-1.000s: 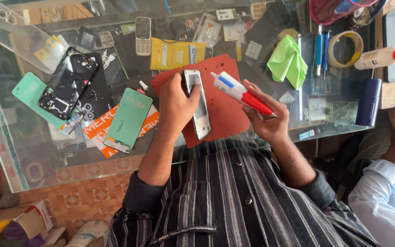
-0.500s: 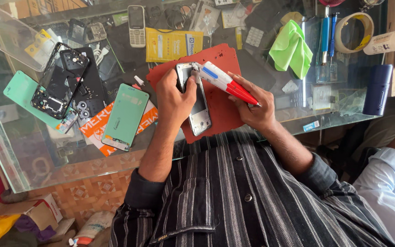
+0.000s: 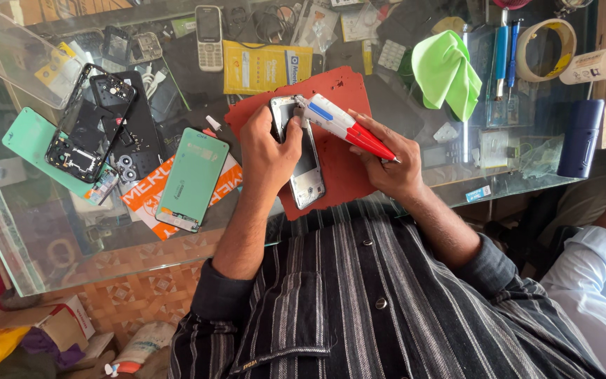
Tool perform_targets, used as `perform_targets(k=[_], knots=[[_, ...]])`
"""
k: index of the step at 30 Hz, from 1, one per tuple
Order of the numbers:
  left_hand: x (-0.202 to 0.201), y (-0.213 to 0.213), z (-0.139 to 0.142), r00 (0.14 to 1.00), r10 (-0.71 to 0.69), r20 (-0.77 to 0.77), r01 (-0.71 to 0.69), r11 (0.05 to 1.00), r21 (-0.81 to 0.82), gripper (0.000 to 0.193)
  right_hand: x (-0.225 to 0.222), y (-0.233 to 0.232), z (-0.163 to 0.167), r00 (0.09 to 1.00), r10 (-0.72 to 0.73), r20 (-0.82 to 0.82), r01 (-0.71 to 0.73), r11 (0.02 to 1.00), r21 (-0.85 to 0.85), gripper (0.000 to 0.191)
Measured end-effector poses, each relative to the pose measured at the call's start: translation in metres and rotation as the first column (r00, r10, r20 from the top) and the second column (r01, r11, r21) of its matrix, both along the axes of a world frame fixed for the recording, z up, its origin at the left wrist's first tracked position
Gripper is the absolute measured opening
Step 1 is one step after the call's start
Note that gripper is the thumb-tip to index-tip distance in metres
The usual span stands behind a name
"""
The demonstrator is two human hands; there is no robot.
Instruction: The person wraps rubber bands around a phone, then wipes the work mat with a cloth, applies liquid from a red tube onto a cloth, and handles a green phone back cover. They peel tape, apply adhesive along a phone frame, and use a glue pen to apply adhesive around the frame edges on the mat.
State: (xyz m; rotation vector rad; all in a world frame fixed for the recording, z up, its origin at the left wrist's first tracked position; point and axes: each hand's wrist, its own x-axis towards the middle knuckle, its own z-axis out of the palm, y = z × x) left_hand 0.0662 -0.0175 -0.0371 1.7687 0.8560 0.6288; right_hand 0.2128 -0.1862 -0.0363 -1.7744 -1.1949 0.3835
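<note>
My left hand (image 3: 266, 151) presses down on a silver phone frame (image 3: 305, 172) lying on a red mat (image 3: 341, 91) on the glass counter. My right hand (image 3: 386, 163) holds a white, blue and red tube (image 3: 345, 125) with its nozzle end touching the top corner of the frame. The left hand's fingers cover the frame's upper left part.
A green phone back panel (image 3: 192, 179) and a dismantled black phone (image 3: 92, 137) lie to the left. A yellow packet (image 3: 264, 67), a keypad phone (image 3: 210, 28), a green cloth (image 3: 447, 74), a tape roll (image 3: 545, 38) and a blue cylinder (image 3: 580, 137) lie around. Another person's sleeve (image 3: 597, 281) is at right.
The tube has swung down so its tip now touches the frame's top corner. My left hand shifted up the frame. The view moved closer.
</note>
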Motion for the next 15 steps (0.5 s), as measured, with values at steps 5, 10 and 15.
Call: perform_targets(k=[5, 10, 15], knots=[[-0.0001, 0.0002, -0.0003, 1.000, 0.003, -0.013, -0.003, 1.000, 0.017, 0.012, -0.0005, 0.0002, 0.0012, 1.000, -0.010, 0.010, 0.010, 1.000, 0.000, 0.046], [-0.0001, 0.0001, -0.0004, 1.000, 0.011, -0.030, -0.011, 1.000, 0.001, 0.013, -0.0006, 0.0000, 0.0010, 1.000, -0.010, 0.017, 0.010, 1.000, 0.007, 0.047], [0.0000, -0.0002, -0.0008, 0.999, 0.012, -0.033, -0.012, 1.000, -0.004, 0.013, -0.0010, -0.0008, 0.0003, 1.000, -0.016, 0.014, 0.016, 1.000, -0.001, 0.046]])
